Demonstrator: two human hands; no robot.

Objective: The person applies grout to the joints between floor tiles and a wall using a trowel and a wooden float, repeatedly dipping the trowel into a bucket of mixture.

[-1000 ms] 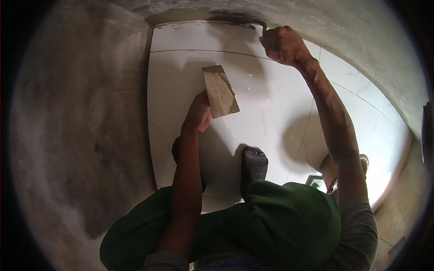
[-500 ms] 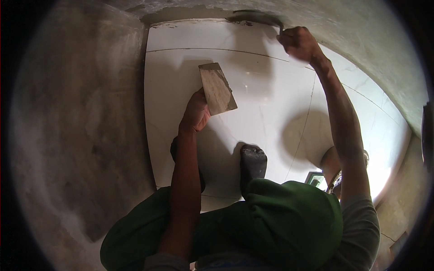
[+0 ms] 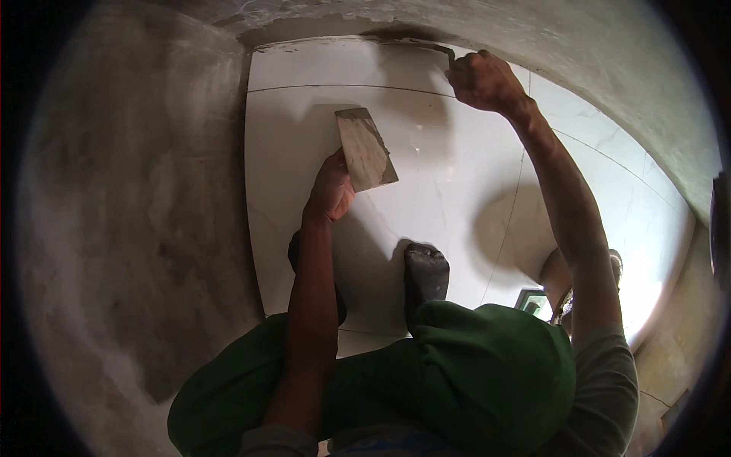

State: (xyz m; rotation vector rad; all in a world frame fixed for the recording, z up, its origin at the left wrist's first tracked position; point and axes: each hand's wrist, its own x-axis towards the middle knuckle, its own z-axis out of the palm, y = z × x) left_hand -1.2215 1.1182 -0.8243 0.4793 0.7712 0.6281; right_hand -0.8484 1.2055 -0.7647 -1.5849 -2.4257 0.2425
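Trowel (image 3: 440,48), one dark tool with a bent neck, is sitting in the curled fingers of the right hand (image 3: 489,81), its blade extending left of them along the wall (image 3: 556,42). One rectangular board (image 3: 365,156), smeared with grey mortar, is lying just right of the left hand (image 3: 330,186), whose partly hidden fingers are holding its edge. Two dark shoes (image 3: 426,276) are resting on the white floor tiles (image 3: 472,190), bodyward of both hands' fingers, one being partly covered by the left forearm (image 3: 313,297).
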